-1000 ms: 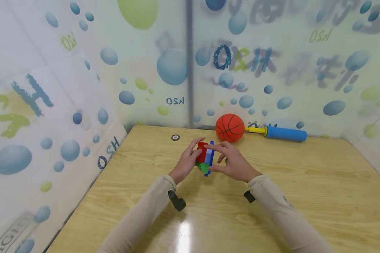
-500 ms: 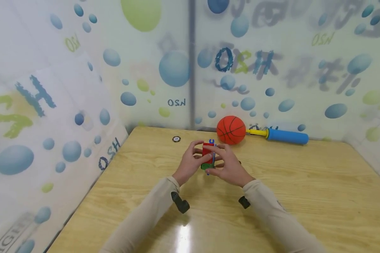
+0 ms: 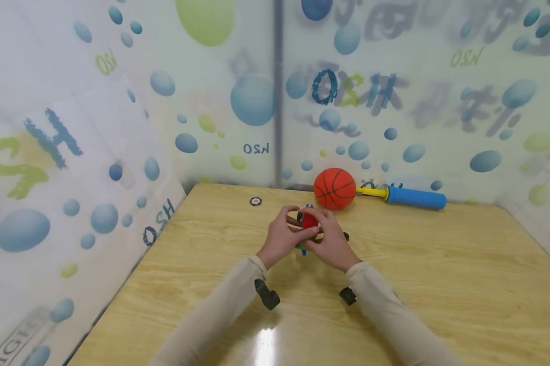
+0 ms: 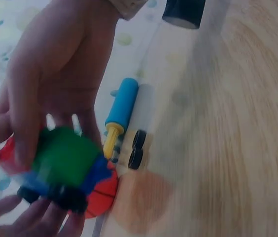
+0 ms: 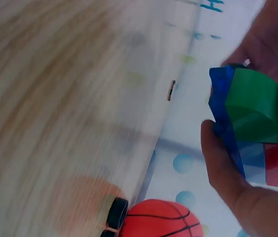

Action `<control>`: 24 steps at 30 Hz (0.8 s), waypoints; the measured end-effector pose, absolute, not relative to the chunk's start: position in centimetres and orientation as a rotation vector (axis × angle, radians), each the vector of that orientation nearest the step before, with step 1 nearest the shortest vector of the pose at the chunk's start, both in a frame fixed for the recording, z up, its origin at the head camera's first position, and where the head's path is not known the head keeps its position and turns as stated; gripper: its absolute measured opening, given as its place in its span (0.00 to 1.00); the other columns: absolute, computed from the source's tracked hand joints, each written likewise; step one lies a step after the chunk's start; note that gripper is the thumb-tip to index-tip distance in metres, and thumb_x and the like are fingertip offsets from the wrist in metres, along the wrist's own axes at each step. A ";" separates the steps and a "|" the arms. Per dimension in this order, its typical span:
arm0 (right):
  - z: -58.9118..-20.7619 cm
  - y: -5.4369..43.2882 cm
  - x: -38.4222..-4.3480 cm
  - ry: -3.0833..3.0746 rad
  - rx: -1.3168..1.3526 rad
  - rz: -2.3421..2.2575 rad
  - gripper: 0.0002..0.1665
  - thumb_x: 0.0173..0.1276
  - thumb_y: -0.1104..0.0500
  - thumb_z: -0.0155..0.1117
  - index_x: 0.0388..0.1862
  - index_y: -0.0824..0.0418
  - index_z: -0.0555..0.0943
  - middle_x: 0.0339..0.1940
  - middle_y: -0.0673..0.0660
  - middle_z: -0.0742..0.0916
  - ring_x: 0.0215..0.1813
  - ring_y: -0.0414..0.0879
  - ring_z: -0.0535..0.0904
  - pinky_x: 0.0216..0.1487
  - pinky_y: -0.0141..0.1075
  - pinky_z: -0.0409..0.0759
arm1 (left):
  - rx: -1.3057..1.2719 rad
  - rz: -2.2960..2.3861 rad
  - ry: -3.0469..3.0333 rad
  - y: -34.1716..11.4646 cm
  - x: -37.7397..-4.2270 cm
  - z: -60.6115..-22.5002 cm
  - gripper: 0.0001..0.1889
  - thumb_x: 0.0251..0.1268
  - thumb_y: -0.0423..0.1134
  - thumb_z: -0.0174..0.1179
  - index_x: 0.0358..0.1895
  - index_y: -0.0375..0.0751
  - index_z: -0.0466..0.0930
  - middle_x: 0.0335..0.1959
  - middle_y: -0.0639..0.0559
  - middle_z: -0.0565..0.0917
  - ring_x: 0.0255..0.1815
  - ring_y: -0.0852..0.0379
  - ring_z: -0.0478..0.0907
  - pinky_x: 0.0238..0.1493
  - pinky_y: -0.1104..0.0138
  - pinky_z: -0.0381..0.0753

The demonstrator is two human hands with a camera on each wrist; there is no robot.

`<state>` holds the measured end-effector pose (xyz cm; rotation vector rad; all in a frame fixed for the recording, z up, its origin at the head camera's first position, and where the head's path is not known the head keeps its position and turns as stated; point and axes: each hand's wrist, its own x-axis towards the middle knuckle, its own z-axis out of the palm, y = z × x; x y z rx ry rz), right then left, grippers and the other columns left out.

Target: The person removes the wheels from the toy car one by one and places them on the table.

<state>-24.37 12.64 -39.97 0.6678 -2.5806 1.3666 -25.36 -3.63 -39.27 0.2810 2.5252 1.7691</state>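
Observation:
A toy car of building blocks [image 3: 309, 221], red, green and blue, is between both hands over the table. My left hand [image 3: 280, 238] holds it from the left, its thumb laid across the front of the red block. From the other side my right hand [image 3: 337, 245] grips it with thumb and fingers. In the left wrist view, the green block [image 4: 64, 154] shows above black wheels [image 4: 70, 198] under the car. The right wrist view gives the blue base [image 5: 222, 96] side-on, with a thumb against it. Fingers hide much of the car in the head view.
A loose pair of black wheels [image 4: 137, 149] lies on the wooden table [image 3: 439, 284], beyond my right hand. Farther back are a red basketball [image 3: 335, 188] and a blue pump with a yellow end [image 3: 416, 197]. A round chip [image 3: 255, 201] lies left, near the patterned wall [image 3: 210, 101].
My hands have come closer together around the car and shifted slightly right. The car has turned, so its blue side shows less in the head view. A black wheel now shows at its left.

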 end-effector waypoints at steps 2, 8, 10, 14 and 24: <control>-40.2 13.1 -24.4 -2.589 0.678 1.421 0.39 0.65 0.62 0.71 0.72 0.48 0.67 0.70 0.64 0.70 0.53 0.60 0.81 0.42 0.42 0.89 | 0.335 1.750 2.466 -4.2 -25.3 -39.3 0.38 0.61 0.49 0.71 0.73 0.48 0.64 0.54 0.40 0.81 0.51 0.48 0.84 0.45 0.60 0.87; -40.4 14.4 -24.4 -2.598 0.652 1.729 0.39 0.70 0.65 0.63 0.74 0.45 0.59 0.71 0.61 0.69 0.59 0.65 0.79 0.55 0.51 0.85 | 0.488 1.700 2.370 -5.4 -25.4 -39.2 0.31 0.68 0.42 0.64 0.73 0.55 0.67 0.55 0.41 0.81 0.55 0.43 0.82 0.52 0.56 0.85; -40.4 14.7 -24.4 -2.595 0.612 1.809 0.38 0.70 0.67 0.59 0.73 0.46 0.58 0.70 0.62 0.69 0.61 0.65 0.77 0.57 0.52 0.83 | 0.503 1.712 2.345 -5.5 -25.6 -39.3 0.27 0.72 0.41 0.60 0.72 0.56 0.68 0.53 0.41 0.81 0.54 0.40 0.82 0.51 0.56 0.86; -40.5 14.9 -24.2 -2.589 0.584 1.850 0.35 0.70 0.67 0.55 0.72 0.50 0.59 0.69 0.63 0.71 0.64 0.62 0.73 0.59 0.47 0.80 | 0.543 1.787 2.284 -5.3 -25.6 -39.7 0.20 0.75 0.37 0.57 0.66 0.52 0.72 0.45 0.39 0.81 0.49 0.31 0.81 0.48 0.50 0.86; -39.7 15.1 -23.9 -2.582 0.642 1.759 0.30 0.74 0.58 0.62 0.71 0.48 0.65 0.67 0.61 0.74 0.57 0.58 0.79 0.53 0.46 0.85 | 0.658 1.795 2.346 -4.3 -25.9 -39.2 0.11 0.70 0.37 0.63 0.53 0.46 0.80 0.38 0.46 0.84 0.33 0.50 0.80 0.39 0.63 0.84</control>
